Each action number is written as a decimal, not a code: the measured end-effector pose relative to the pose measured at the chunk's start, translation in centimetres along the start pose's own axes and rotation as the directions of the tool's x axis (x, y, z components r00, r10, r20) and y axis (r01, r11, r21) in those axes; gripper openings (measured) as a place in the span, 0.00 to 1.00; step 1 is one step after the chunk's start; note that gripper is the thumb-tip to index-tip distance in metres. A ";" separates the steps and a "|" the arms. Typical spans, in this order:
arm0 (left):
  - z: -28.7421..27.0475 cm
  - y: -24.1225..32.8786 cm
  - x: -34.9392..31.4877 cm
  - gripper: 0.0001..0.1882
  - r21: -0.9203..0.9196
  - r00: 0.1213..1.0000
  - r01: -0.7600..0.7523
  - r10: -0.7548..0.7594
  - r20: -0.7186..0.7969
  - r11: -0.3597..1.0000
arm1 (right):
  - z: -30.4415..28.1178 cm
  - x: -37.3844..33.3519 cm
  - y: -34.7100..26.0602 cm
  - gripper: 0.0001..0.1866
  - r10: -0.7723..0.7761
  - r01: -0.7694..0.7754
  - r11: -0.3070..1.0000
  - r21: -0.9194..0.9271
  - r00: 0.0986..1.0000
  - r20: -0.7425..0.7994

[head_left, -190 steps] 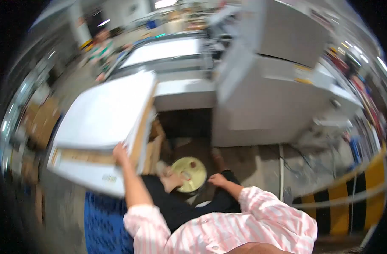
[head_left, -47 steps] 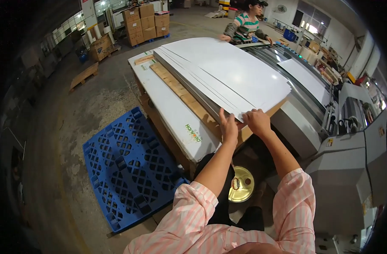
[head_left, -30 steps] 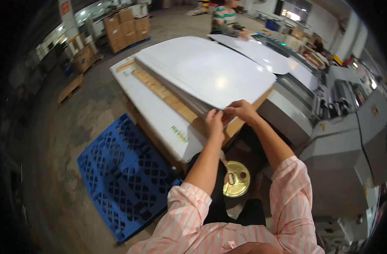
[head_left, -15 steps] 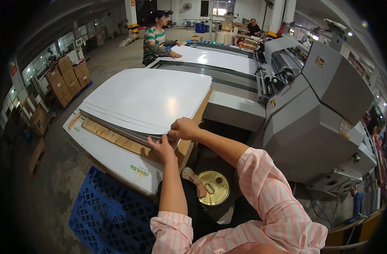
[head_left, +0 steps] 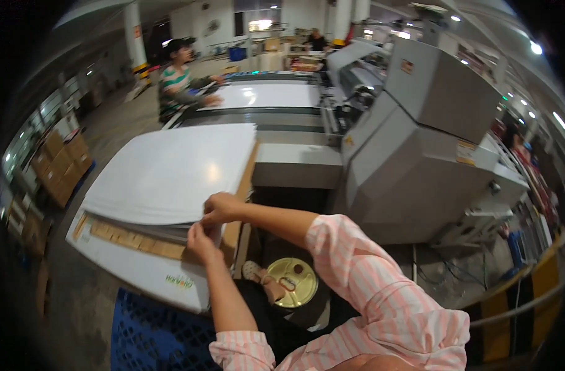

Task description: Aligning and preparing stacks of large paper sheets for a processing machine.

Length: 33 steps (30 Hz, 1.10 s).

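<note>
A stack of large white sheets [head_left: 165,167] lies before me, glossy on top. At its near right corner my right hand [head_left: 223,209] is closed, its fingertips pinching the corner of the upper sheets. My left hand [head_left: 203,243] is just below, fingers closed against the same corner from the near side. The fingertips of both hands almost meet there, and how many sheets they hold is hidden. Under the stack, a wooden strip [head_left: 134,242] shows along the near edge, above a white printed board [head_left: 140,272].
A large grey machine [head_left: 412,167] stands right, its feed bed [head_left: 282,136] carrying another white sheet [head_left: 264,96]. A co-worker [head_left: 178,86] is at its far left end. A blue plastic pallet [head_left: 152,337], a round yellow-lidded drum [head_left: 293,281] and stacked cartons [head_left: 60,164] are around.
My view has swung right, shifting the scene leftward. My left hand's spread fingers have closed at the corner. The staggered near edges of the top sheets look more even. The co-worker's hands have moved.
</note>
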<state>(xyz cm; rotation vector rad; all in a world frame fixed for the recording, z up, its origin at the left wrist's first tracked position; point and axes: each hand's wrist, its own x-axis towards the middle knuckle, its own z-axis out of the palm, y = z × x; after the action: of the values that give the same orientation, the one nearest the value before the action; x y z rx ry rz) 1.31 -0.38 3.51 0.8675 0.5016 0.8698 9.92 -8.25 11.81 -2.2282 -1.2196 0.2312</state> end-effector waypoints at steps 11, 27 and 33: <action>1.1 0.8 -0.9 0.11 0.082 0.995 0.099 -0.101 0.016 0.992 | -2.8 1.7 -3.0 0.10 -0.149 0.049 0.972 -0.230 0.886 -0.439; 0.8 0.3 -0.7 0.04 0.038 0.995 0.079 -0.081 0.056 0.996 | 1.2 -0.2 0.7 0.12 -0.009 -0.013 0.935 -0.354 0.998 -0.062; 1.6 2.7 -2.0 0.13 -0.143 0.978 0.197 -0.204 -0.036 0.970 | 0.3 -2.4 -1.0 0.13 -0.476 0.375 0.826 -0.421 0.864 -0.165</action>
<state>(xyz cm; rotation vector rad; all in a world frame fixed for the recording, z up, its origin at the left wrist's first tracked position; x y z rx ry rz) 0.09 -1.81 6.77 0.6566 0.5562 0.7328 7.71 -9.64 11.83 -2.1156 -1.6770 -0.5079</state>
